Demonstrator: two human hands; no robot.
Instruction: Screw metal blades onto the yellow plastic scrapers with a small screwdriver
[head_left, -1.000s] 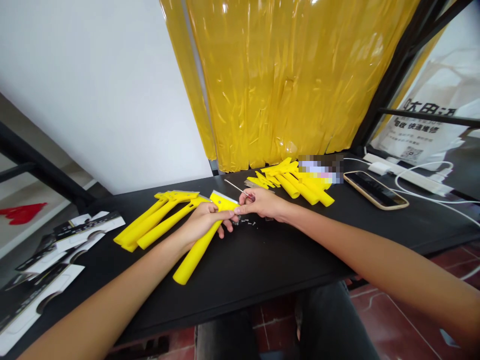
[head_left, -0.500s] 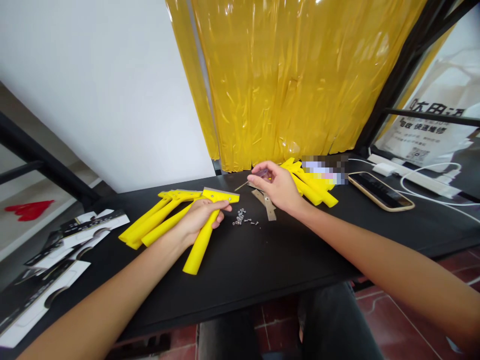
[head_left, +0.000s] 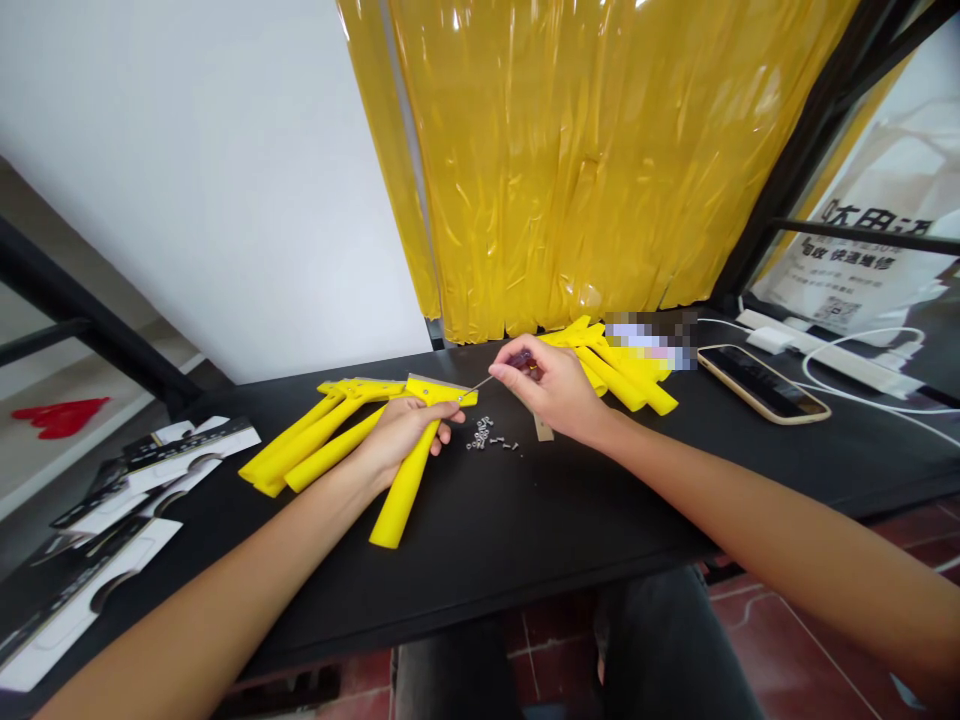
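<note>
My left hand (head_left: 409, 435) is closed around a yellow scraper (head_left: 409, 490), its head with a metal blade along the top edge pointing away from me. Two screws show in that head. My right hand (head_left: 559, 385) pinches a screwdriver (head_left: 484, 380); its thin shaft reaches left, and the tip is at the right-hand screw of the scraper head. Most of its dark handle is hidden in my fingers. Between my hands lies a small heap of screws and nuts (head_left: 481, 432). A flat metal blade (head_left: 543, 428) sticks out from under my right hand.
More yellow scrapers (head_left: 300, 445) lie at the left, and others (head_left: 626, 375) sit behind my right hand. A phone (head_left: 765, 383), white cables and a power strip (head_left: 832, 350) occupy the right. Printed cards (head_left: 150, 500) are spread at the left end of the black table (head_left: 562, 540).
My right hand has lowered the screwdriver slightly, bringing its tip from above the table to the screw on the scraper head. My left hand holds the scraper almost still.
</note>
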